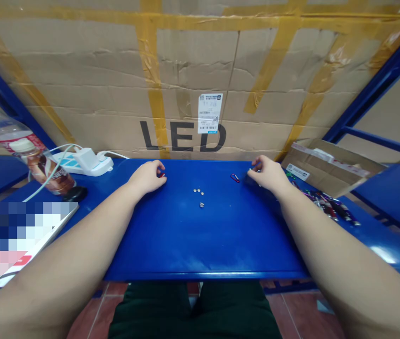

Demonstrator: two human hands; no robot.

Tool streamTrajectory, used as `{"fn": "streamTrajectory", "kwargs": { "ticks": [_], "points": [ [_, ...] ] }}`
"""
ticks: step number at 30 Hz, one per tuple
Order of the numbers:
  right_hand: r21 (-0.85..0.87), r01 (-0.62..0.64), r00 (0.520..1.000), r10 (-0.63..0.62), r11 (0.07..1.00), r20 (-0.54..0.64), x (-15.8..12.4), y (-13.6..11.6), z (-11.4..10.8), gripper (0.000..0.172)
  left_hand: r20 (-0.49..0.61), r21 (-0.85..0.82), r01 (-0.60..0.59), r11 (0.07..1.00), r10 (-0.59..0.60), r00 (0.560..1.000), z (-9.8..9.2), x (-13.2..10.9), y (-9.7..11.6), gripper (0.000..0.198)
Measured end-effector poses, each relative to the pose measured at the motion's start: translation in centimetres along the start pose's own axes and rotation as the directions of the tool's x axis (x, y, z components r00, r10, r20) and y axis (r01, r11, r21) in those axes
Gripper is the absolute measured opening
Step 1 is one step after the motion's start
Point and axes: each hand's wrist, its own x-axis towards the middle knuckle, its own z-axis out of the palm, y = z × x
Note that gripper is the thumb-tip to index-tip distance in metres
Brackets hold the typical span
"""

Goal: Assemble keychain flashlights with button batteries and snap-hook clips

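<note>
My left hand rests on the blue table top with its fingers curled, and a small red clip shows at the fingertips. My right hand is pinched near a tiny silver piece, which is partly hidden by the fingers. Just left of that hand lies a red carabiner clip. Between my hands sit several small silver metal discs, with a slightly larger silver part closer to me.
A heap of colored lanyards with metal parts lies at the table's right. At the left stand a white power strip and a tilted plastic drink bottle. A taped cardboard box forms the back, with loose cardboard at right.
</note>
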Motion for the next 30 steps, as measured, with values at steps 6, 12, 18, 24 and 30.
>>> {"fn": "streamTrajectory", "kwargs": {
  "ticks": [6,12,18,24,30],
  "points": [
    [0.81,-0.03,0.998,-0.023,0.585,0.053,-2.1,-3.9,-0.6,0.048,-0.196,-0.161,-0.3,0.94,0.267,0.943,-0.6,-1.4,2.9,0.023],
    [0.927,0.038,0.903,-0.41,0.374,0.128,-6.2,-8.4,0.4,0.041,-0.222,-0.47,-0.525,0.71,0.48,0.849,-0.1,-4.3,7.3,0.039],
    [0.913,0.029,0.808,-0.547,0.407,0.218,-7.9,-9.6,1.3,0.045,-0.119,-0.703,-0.469,0.534,0.562,0.818,0.5,-5.8,9.5,0.024],
    [0.708,0.416,0.749,-0.657,0.571,0.09,-7.9,-9.4,0.5,0.023,-0.119,-0.464,-0.529,0.711,0.542,0.832,0.0,-5.4,8.8,0.014],
    [0.761,0.297,0.816,-0.567,0.577,0.111,-7.4,-9.0,0.9,0.017,-0.139,-0.406,-0.492,0.771,0.48,0.866,-0.3,-5.2,8.4,0.016]
  ]
}}
